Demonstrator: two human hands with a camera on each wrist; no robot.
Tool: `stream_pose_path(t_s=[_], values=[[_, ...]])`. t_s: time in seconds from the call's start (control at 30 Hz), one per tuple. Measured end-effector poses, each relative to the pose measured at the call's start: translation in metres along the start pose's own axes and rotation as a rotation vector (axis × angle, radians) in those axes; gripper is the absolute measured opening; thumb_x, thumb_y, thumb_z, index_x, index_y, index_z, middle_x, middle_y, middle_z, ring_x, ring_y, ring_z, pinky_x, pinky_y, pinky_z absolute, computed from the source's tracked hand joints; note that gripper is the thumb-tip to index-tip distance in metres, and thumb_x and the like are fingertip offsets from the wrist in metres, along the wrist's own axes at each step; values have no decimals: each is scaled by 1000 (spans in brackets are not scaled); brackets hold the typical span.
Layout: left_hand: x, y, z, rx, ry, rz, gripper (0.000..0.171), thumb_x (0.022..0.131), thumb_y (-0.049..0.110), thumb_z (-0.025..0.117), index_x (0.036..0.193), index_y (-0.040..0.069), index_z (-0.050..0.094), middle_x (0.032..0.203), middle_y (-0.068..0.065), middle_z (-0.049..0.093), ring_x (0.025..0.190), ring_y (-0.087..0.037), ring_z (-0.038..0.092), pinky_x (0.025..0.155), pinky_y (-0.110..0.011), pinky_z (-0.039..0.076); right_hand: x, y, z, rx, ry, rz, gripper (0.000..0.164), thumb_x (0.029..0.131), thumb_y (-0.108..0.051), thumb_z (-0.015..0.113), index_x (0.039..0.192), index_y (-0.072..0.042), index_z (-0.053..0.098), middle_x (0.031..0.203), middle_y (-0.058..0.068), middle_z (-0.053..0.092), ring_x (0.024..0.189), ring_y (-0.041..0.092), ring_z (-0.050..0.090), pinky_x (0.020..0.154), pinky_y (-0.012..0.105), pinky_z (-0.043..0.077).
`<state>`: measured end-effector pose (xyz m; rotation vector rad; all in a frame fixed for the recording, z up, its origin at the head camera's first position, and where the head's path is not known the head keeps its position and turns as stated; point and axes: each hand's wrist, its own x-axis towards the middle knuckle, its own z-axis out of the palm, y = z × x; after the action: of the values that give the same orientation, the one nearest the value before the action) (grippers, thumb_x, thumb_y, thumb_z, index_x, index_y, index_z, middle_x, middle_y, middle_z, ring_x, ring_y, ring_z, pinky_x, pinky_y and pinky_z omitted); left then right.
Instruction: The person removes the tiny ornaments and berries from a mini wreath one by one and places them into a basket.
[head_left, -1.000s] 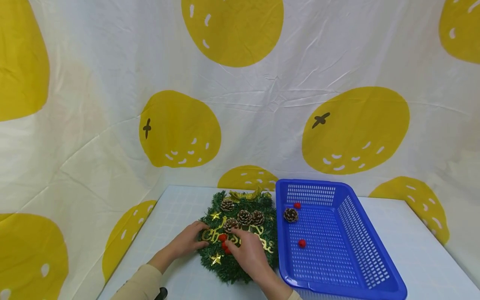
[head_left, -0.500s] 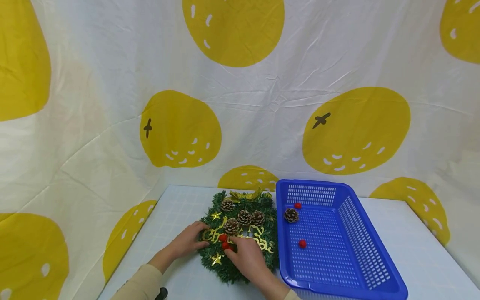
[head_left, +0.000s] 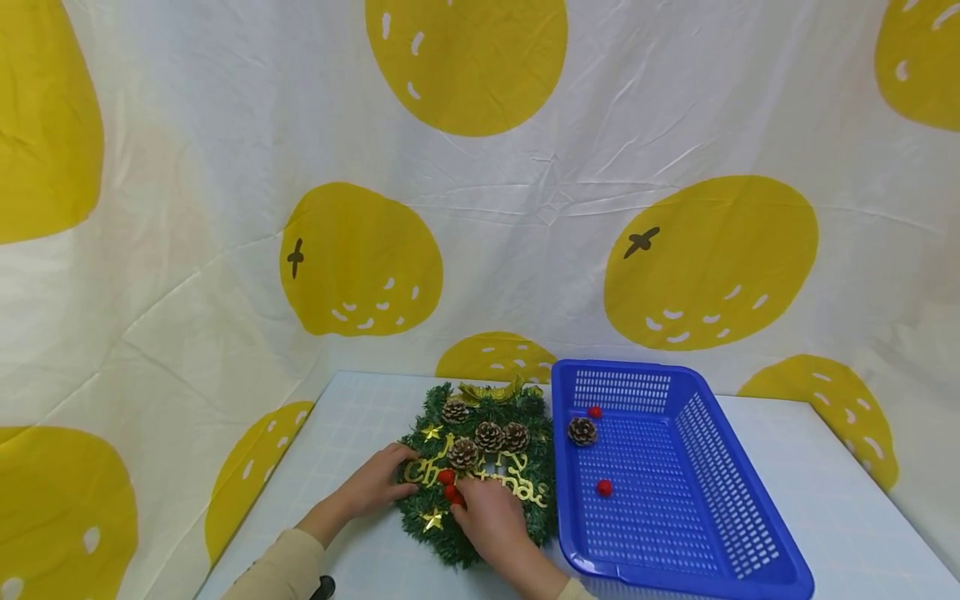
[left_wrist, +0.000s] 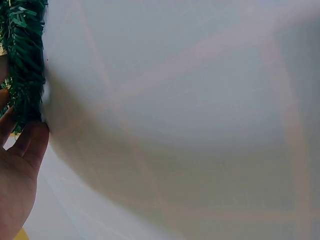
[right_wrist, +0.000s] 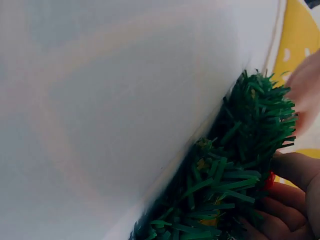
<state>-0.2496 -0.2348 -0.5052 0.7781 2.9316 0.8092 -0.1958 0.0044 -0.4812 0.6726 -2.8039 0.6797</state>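
A green wreath [head_left: 480,537] lies on the table with pinecones [head_left: 489,436], gold stars [head_left: 432,520], a gold bow [head_left: 487,392] and gold lettering [head_left: 528,487] on it. My left hand [head_left: 378,479] holds its left edge; in the left wrist view, fingers and thumb bend round the green bristles [left_wrist: 27,65]. Low on the lettering, my right hand [head_left: 491,517] pinches a small red ball [head_left: 454,495], with another red ball [head_left: 446,477] just above. Its thumb and fingers partly hide that ball in the right wrist view, and the hand covers some letters.
Right beside the wreath stands a blue perforated basket [head_left: 678,542]. Inside are one pinecone [head_left: 582,431] and two red balls, one near the back [head_left: 595,412] and one farther forward. A white fabric backdrop [head_left: 525,275] with yellow fruit prints hangs behind the table [head_left: 352,417].
My right hand's fingers have drawn down from beside the lower pinecone and curled in at the red balls. The left hand keeps its place on the wreath's edge.
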Motion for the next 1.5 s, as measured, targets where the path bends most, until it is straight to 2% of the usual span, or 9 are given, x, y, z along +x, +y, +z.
stream_pose_path(t_s=[0.13,0.3,0.6,0.7,0.83,1.0,1.17,1.37,1.5], values=[[1,-3,1,7,-4,15,46,90,28,73,126,2,58,119,-11,57,108,-31,58,89,-49,50,-1,0,3,-68,18,-12,13,81,-27,80,78,-19,70,65,-7,59,48,9,50,39,27,37],[2,-3,1,-12,-32,-8,47,90,29,73,126,3,58,121,-11,56,111,-32,57,92,-51,49,-2,-1,5,-134,28,-18,17,80,-30,81,76,-18,68,64,-6,56,45,10,48,37,27,37],[3,-2,0,-9,-33,-24,48,89,28,73,127,4,57,123,-10,56,112,-32,56,92,-51,49,-1,-1,3,-100,90,-39,16,79,-24,82,75,-17,68,63,-5,59,47,10,50,39,25,39],[2,-2,-1,-15,-33,-22,48,89,28,73,127,4,57,123,-11,56,112,-32,56,92,-51,49,-1,-1,2,-47,106,-20,14,81,-22,81,78,-17,68,64,-5,61,48,9,52,40,25,38],[3,-2,-1,-13,-34,-22,47,90,28,73,127,4,57,123,-10,56,112,-31,56,92,-51,49,2,-4,-6,84,109,2,9,83,-15,79,88,-14,71,72,-3,66,55,6,56,45,22,42],[3,-1,-1,-17,-35,-24,48,89,29,73,127,4,57,123,-10,56,112,-31,56,92,-51,49,6,-9,-23,241,115,5,20,84,-7,76,104,-6,72,88,5,71,70,11,64,56,23,51],[2,1,-2,-24,-37,-15,48,90,28,73,127,2,57,122,-11,56,111,-32,56,92,-51,48,9,-11,-43,383,107,14,27,90,-5,70,117,-4,69,97,8,71,74,10,65,59,22,51],[1,2,-3,-17,-37,-10,47,90,26,72,128,2,56,122,-11,56,112,-32,56,93,-51,48,15,-10,-71,428,162,-22,28,94,-6,65,121,-4,68,102,8,72,79,12,67,59,22,50],[2,2,-3,-17,-40,-3,48,90,26,72,128,1,56,123,-11,55,112,-32,56,92,-51,48,23,-4,-93,446,197,14,26,95,-10,65,120,-7,69,103,7,72,80,14,67,56,23,48]])
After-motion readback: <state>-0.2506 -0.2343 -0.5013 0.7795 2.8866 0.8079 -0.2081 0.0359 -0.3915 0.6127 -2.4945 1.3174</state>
